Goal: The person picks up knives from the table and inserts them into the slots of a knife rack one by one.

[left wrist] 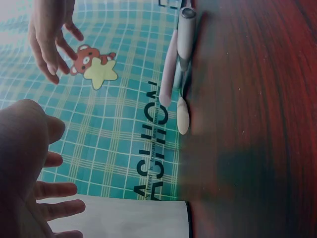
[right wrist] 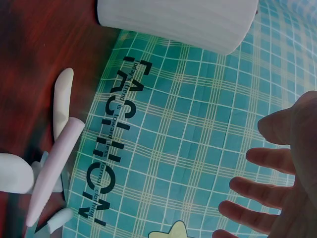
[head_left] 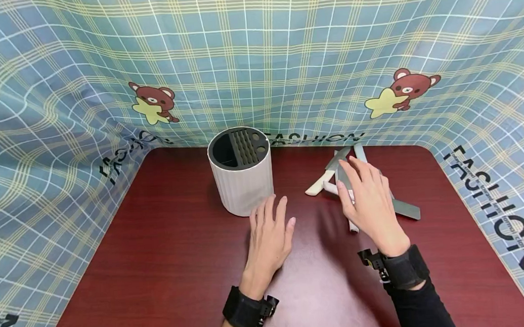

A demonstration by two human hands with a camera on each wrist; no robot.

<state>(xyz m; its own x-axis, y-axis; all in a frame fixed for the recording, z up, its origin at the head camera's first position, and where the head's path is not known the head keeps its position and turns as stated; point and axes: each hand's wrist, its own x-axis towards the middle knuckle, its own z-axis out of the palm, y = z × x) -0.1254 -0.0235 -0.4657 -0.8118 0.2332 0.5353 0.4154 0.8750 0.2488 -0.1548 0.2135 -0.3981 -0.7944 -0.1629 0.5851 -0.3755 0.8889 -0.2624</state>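
One white ribbed knife block (head_left: 244, 190) stands on the desk (head_left: 159, 267); at its near right foot, the left hand's (head_left: 267, 239) fingers are loosely spread, holding nothing. Right of the block lies a cream-handled knife (head_left: 327, 176), slanted, handle end towards the block, blade pointing away. The right hand (head_left: 374, 201) is nearer to it, bare fingers apart above and right of it; farthest from the block, a grey blade (head_left: 406, 209) juts out.
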